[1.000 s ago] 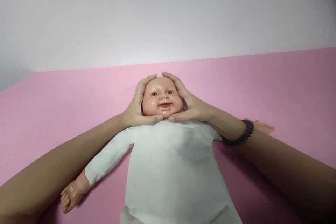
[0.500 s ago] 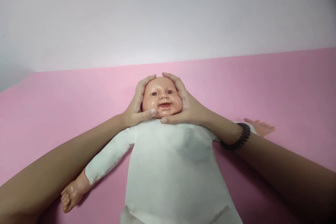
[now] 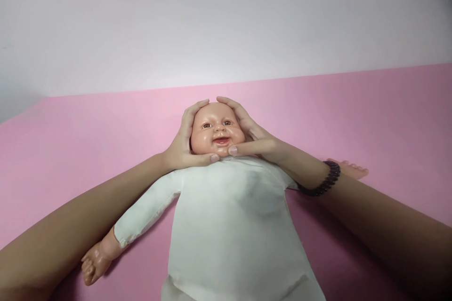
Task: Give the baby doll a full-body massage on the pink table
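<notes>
Baby doll (image 3: 221, 171) lies face-up on pink surface (image 3: 353, 113). L hand (image 3: 181, 143) & R hand (image 3: 249, 134) hold its vinyl head (image 3: 217, 134) in a wide cupped grip. Head looks stiff, light; cloth body (image 3: 233, 230) soft, prob. floppy: best held at head/neck w/ torso support.

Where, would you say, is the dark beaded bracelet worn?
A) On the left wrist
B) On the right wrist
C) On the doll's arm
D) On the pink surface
B: the dark beaded bracelet circles the wrist of the right hand, which cups the baby doll's head.
</notes>
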{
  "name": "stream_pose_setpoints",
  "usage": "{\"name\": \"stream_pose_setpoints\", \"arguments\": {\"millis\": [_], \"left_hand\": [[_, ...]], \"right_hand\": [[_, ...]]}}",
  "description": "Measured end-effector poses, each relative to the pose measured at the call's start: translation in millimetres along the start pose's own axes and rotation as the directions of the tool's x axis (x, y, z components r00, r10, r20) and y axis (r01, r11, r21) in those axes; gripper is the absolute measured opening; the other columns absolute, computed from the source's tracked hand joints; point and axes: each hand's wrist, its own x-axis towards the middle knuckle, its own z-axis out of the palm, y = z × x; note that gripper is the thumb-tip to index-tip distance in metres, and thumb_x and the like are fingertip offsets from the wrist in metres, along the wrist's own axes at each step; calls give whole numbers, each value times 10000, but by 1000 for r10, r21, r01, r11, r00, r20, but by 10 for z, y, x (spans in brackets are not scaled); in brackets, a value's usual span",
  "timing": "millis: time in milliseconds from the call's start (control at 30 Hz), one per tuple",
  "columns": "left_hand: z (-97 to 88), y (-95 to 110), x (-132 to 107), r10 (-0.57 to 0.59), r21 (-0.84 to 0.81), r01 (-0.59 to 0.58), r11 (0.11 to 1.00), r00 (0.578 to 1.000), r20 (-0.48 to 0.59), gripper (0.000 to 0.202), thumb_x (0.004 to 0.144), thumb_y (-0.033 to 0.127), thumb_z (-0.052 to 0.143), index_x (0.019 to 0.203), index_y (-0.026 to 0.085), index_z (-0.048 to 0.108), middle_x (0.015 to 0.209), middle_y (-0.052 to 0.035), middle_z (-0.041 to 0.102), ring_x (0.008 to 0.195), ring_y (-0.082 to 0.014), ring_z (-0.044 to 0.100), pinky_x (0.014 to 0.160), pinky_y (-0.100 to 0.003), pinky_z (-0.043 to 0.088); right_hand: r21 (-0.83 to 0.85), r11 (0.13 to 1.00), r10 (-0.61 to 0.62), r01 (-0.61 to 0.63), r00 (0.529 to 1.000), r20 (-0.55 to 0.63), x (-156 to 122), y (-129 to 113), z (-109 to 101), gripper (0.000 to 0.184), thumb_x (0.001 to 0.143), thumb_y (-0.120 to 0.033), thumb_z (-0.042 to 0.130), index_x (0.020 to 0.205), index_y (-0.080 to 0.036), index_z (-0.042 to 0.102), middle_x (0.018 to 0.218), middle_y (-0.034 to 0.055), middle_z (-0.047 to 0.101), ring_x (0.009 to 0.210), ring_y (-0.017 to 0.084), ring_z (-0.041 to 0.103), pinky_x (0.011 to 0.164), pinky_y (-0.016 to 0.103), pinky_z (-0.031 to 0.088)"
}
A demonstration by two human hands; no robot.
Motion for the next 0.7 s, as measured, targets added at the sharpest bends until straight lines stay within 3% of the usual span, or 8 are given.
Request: {"name": "stream_pose_setpoints", "arguments": {"millis": [267,500,700], "left_hand": [[-58,-75,-11,39,-2,-39,999,999,36,1085,737,713,816,1609,346,285,1606,-131,307,1516,-426,316,1245,-636,330],[-8,-27,-2,13,-10,-13,1000,1000,13,1172,662,673,901,1599,352,274,1598,-138,299,1493,-418,367,1218,-614,390],[2,-11,-10,-18,19,19,1000,1000,-15,1146,669,663,902,1590,341,301,1586,-139,320,1499,-414,353,1243,-612,360]], "right_hand": [[62,998,20,-20,1000,0,-13,13,-11,1049,735,-398,866,1617,-465,302,1672,35,352,1493,358,455,1199,595,452],[-100,994,-39,41,999,21,31,27,-22,1254,639,-427,979,1641,-441,226,1689,70,264,1489,353,451,1204,555,452],[-111,993,-48,51,998,33,40,25,-25,1230,669,-457,958,1645,-439,211,1684,71,269,1488,349,453,1201,546,457]]}}
